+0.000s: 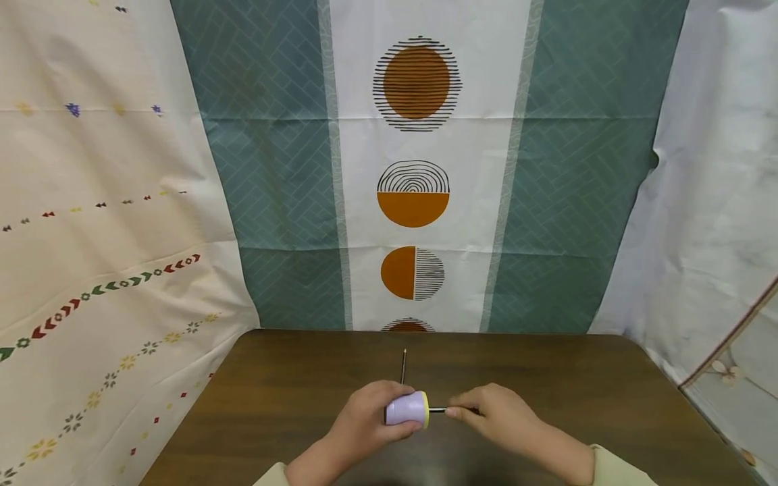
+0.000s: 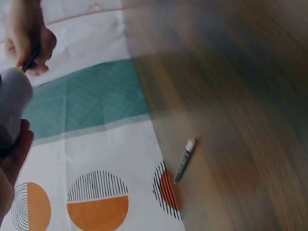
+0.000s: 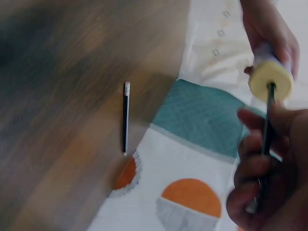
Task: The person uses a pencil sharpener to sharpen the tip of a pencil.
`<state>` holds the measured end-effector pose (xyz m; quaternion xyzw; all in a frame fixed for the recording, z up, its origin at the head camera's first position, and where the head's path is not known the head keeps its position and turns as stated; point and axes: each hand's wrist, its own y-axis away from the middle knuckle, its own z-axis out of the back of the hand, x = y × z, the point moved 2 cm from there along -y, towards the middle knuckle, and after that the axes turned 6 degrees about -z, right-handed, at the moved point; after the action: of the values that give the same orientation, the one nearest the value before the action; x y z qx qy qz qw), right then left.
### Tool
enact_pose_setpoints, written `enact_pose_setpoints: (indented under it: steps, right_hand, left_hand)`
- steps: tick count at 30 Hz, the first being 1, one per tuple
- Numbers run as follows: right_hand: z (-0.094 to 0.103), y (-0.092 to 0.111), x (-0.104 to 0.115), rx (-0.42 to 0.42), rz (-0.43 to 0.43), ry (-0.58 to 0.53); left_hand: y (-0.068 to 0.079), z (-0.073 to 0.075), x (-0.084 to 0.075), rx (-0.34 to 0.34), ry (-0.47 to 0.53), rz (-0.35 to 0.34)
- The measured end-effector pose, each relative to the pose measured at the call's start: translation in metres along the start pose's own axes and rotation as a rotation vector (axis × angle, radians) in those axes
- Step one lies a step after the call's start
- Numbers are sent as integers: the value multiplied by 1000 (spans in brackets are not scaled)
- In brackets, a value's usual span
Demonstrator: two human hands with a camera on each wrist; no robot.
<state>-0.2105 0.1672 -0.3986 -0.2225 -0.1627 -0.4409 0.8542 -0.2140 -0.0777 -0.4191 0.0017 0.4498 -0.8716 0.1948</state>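
Above the table, my left hand grips a lilac pencil sharpener with a yellow front face, fingers over its top and thumb beneath. A dark pencil goes into the hole in that face, as the right wrist view shows at the yellow face. Pinching the pencil from the right, my right hand has its fingers curled round the shaft; the eraser end comes out behind them. The pencil's tip is hidden inside the sharpener.
A second dark pencil with a white eraser lies on the brown wooden table, beyond the hands. Behind the table hangs a green and white patterned cloth. Pale cloths flank it at left and right.
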Motion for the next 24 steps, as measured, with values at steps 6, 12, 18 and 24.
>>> enact_pose_setpoints:
  steps: [6, 12, 18, 24]
  right_hand:
    - [-4, 5, 9, -514, 324, 488]
    - [-2, 8, 5, -770, 679, 680]
    - [-3, 7, 7, -836, 726, 660]
    - [0, 7, 10, -598, 476, 418]
  left_hand:
    - [-9, 4, 3, 89, 483, 687]
    - [-10, 0, 5, 197, 817, 989]
    - [-10, -4, -2, 168, 821, 985]
    - [-7, -6, -6, 75, 559, 723]
